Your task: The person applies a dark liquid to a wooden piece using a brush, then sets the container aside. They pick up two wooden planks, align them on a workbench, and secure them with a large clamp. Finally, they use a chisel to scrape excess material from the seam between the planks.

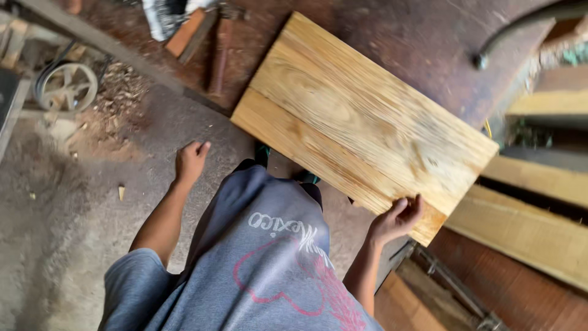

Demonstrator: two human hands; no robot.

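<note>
Wooden board [361,119]: pale, glued from two planks, lying flat on a dark rusty machine table [422,43], one corner overhanging the table edge toward the person. Right hand [397,219] grips that near corner, fingers curled over the top face, thumb side under the edge (underside contact hidden). Wrist bent back, forearm rising steeply from the elbow up to the grip. Rest of the board runs up and away from the grip, diagonal across the table.

Left hand [190,162] holds nothing; fingers loosely curled, arm stretched out and down, well apart from the board, over the dusty concrete floor [73,233].

Beyond the board's far end from the grip: a long wooden-handled tool [218,61] on the table. Right of the grip: stacked yellow planks [533,233]. Far past the free hand: a small spoked wheel [66,87] with wood shavings [119,86] beside it. Person wears a grey printed shirt [263,263].
</note>
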